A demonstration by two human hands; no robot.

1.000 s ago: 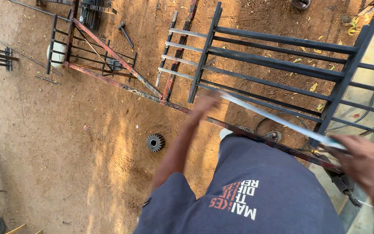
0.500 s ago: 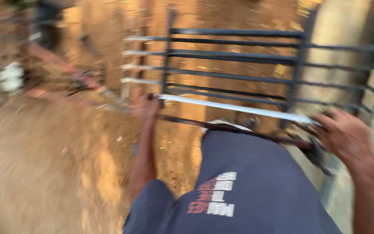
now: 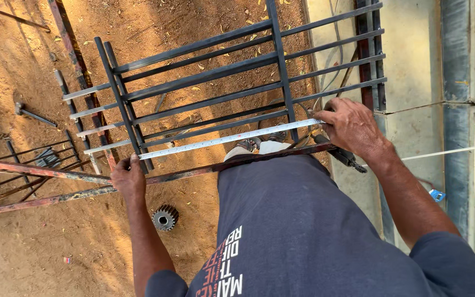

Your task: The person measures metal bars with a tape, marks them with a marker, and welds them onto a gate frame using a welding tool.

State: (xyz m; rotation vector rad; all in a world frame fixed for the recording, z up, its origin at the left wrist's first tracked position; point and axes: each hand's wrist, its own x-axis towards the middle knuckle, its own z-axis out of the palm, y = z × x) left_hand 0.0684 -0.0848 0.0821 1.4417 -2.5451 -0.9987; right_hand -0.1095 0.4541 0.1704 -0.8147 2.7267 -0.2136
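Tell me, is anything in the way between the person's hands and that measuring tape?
Nothing visible. The left hand pins one end of the measuring tape against the rusty steel bar; the right hand holds the other end by the black metal grille. The tape runs unobstructed between them.

We don't spot any packages, labels, signs or screens here, just printed lettering on our shirt point(image 3: 224, 269)

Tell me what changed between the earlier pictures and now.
The left hand came down to pin the tape measure against the rusty bar; the right hand moved in to press its other end there. The tape stayed stretched between both hands, and the black grille and gear lie unmoved.
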